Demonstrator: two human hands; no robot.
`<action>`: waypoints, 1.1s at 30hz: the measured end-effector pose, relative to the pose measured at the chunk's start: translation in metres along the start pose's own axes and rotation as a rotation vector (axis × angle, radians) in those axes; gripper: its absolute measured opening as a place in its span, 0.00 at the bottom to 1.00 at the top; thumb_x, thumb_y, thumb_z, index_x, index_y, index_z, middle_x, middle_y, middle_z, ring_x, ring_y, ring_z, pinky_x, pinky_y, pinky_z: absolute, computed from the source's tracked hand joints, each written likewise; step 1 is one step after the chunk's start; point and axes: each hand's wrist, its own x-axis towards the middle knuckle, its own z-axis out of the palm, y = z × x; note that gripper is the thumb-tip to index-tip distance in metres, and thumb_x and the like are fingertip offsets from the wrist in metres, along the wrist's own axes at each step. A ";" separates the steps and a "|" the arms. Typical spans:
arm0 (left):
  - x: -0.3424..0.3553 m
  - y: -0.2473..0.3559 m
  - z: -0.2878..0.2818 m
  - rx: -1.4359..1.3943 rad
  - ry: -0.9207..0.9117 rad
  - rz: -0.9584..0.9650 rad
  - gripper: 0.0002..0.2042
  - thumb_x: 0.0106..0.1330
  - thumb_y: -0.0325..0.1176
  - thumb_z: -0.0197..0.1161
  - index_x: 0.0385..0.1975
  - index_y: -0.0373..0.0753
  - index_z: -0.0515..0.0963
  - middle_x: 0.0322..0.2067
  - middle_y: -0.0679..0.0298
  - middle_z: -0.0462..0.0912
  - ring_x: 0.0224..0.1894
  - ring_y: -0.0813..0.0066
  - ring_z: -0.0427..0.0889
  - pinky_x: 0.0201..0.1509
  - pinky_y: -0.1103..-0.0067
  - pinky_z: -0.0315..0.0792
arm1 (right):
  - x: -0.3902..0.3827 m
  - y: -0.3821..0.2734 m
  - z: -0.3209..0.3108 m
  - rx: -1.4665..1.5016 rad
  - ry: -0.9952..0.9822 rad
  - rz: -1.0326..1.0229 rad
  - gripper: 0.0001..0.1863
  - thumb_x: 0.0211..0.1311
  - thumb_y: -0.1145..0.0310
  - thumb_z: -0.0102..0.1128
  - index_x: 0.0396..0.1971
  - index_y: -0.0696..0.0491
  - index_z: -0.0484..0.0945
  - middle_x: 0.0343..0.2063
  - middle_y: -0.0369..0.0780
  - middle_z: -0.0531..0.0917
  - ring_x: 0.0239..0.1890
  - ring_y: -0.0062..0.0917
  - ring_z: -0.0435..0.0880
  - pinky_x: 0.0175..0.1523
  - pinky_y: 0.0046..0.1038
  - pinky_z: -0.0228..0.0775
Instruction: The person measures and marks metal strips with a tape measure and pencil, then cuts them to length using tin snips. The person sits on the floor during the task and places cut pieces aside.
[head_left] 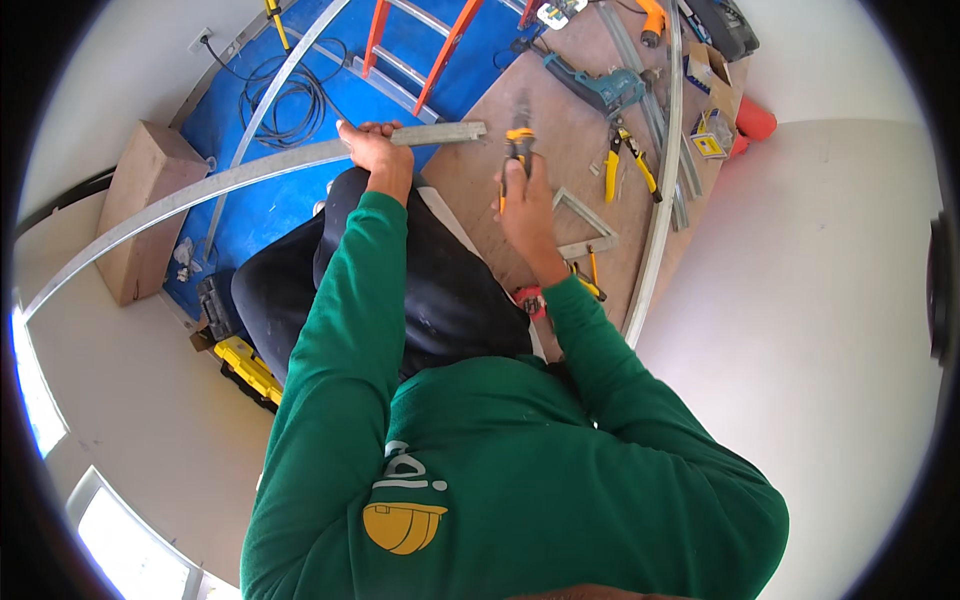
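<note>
Near the end of a long grey metal profile [250,155], my left hand [378,152] is closed around it. That profile stretches off to the left, past a brown box, and its short end points right over a wooden board. My right hand [528,210] grips a pair of yellow-and-black snips [519,150], held upright just right of the profile's end and apart from it. The blades are smeared by motion. Farther right on the board lie yellow-handled pliers [628,168], and a carpenter's square [583,228] rests beside my right wrist.
On the wooden board [480,200] are a teal power drill [600,88], long metal profiles [655,230] and small boxes [710,135]. An orange ladder [440,60] and coiled black cable [285,105] are on the blue floor [255,205]. A brown box [145,215] stands left.
</note>
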 end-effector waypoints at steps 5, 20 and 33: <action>0.001 0.001 0.002 -0.043 -0.092 -0.032 0.26 0.79 0.58 0.57 0.27 0.42 0.64 0.22 0.67 0.63 0.21 0.69 0.63 0.31 0.63 0.74 | 0.005 0.013 0.014 -0.507 -0.026 -0.264 0.18 0.83 0.60 0.49 0.55 0.61 0.70 0.35 0.61 0.83 0.38 0.62 0.84 0.45 0.54 0.75; 0.008 -0.007 0.002 0.234 -0.191 0.065 0.26 0.80 0.60 0.54 0.49 0.38 0.63 0.30 0.61 0.73 0.29 0.64 0.78 0.38 0.63 0.77 | -0.004 -0.037 -0.075 -0.714 -0.210 -0.372 0.17 0.82 0.61 0.53 0.57 0.59 0.70 0.39 0.60 0.84 0.44 0.61 0.84 0.48 0.53 0.75; 0.113 -0.062 -0.013 0.781 -0.204 0.478 0.33 0.83 0.65 0.40 0.45 0.35 0.73 0.40 0.60 0.82 0.47 0.59 0.80 0.52 0.65 0.76 | 0.049 0.003 -0.003 -0.386 -0.067 -0.132 0.16 0.84 0.60 0.49 0.55 0.59 0.70 0.32 0.55 0.83 0.34 0.57 0.85 0.40 0.51 0.74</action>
